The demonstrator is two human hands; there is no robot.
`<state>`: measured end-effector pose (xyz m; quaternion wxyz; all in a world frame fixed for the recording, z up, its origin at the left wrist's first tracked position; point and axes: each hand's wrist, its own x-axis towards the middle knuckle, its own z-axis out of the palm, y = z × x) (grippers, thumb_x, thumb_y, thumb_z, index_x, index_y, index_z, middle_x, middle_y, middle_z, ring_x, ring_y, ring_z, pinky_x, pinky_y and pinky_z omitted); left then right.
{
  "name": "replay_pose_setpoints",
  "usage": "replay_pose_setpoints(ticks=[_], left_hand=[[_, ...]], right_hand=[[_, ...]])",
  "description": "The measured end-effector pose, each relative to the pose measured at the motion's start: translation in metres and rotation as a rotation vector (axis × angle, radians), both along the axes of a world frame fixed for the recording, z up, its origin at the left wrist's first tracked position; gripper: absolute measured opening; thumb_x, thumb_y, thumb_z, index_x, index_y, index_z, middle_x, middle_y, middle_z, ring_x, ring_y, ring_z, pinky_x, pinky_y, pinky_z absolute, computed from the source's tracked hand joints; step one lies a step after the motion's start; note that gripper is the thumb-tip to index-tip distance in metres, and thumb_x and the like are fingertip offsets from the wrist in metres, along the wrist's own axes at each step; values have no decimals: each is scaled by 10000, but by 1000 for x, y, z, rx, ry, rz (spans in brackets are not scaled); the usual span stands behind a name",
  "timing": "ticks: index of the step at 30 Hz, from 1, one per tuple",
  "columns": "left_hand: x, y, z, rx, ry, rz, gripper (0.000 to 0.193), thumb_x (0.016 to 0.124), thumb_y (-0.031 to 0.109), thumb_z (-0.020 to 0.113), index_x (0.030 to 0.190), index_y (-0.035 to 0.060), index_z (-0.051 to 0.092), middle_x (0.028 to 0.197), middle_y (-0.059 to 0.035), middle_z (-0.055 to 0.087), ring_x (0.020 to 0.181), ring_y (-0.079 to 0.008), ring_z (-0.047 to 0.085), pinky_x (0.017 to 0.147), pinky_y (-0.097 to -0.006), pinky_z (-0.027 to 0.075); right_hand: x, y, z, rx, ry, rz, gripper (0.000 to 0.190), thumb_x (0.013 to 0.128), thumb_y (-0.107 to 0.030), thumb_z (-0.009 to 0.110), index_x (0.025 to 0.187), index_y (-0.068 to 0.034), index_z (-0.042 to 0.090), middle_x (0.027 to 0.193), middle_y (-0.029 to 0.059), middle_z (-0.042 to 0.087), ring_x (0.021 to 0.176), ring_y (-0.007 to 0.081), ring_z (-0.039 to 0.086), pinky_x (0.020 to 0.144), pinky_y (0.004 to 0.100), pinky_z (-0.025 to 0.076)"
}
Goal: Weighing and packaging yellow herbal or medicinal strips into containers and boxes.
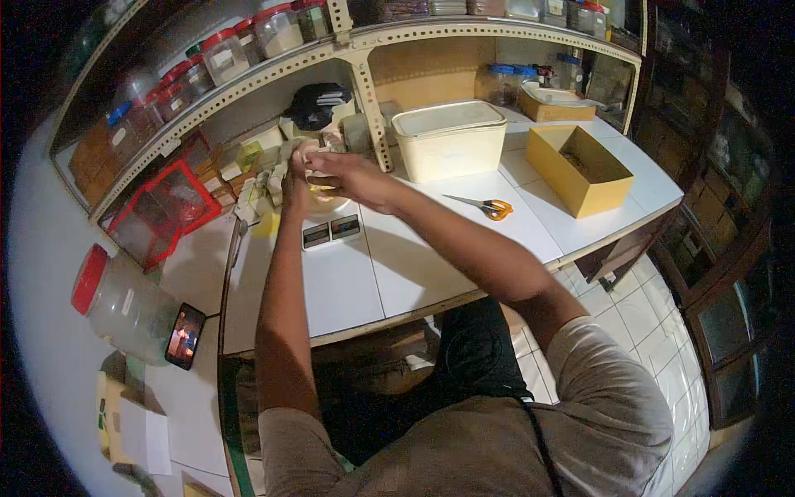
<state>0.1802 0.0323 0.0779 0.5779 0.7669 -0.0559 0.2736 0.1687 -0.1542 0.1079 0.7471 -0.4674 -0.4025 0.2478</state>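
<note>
At the back of the white tiled table, my left hand (297,177) and my right hand (348,174) meet at the fingertips. Something pale shows around the fingers, but what they hold is too hidden and blurred to make out. Just below the hands sits a round, light-coloured dish (332,204) with yellowish contents, partly covered by my right hand. In front of it is the panel of a digital weighing scale (331,232) with two dark windows. Small pale packets or boxes (253,197) lie crowded to the left of my left hand.
Orange-handled scissors (497,209) lie right of my right forearm. Beyond are a cream plastic tub (452,146) and an open yellow box (581,174). A perforated metal shelf post (372,112) rises behind. At left are a red-lidded jar (127,304) and a phone (186,336).
</note>
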Motion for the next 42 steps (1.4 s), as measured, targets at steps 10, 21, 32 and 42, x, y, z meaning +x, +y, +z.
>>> replay_pose_setpoints(ticks=[10,21,32,42], left_hand=[[-56,23,-32,602,-56,204,358,779,61,630,1130,48,560,1313,-181,450,1248,-298,401,1022,-342,316],[6,95,-75,368,86,174,353,811,104,632,1133,28,510,1053,-108,565,914,-208,572,774,-329,479],[-61,39,-32,264,326,286,357,808,90,602,1145,51,492,1095,-116,542,1030,-242,540,856,-365,451],[-191,52,-32,636,438,473,592,803,209,573,1322,39,344,1349,-201,330,1243,-378,330,1024,-497,271]], right_hand=[[151,-236,-6,-848,-1113,-1084,287,790,-114,631,1057,-12,599,1093,180,601,1028,315,568,885,369,448],[235,-251,-1,-1090,-1260,-668,221,808,-65,596,1022,-12,598,1014,145,620,960,316,583,852,381,461],[251,-246,26,-1114,-877,-495,79,765,-5,621,813,2,558,788,110,569,723,240,571,640,335,462],[181,-228,104,-1025,-713,-785,105,798,-21,566,901,-12,547,946,167,561,937,349,521,807,401,431]])
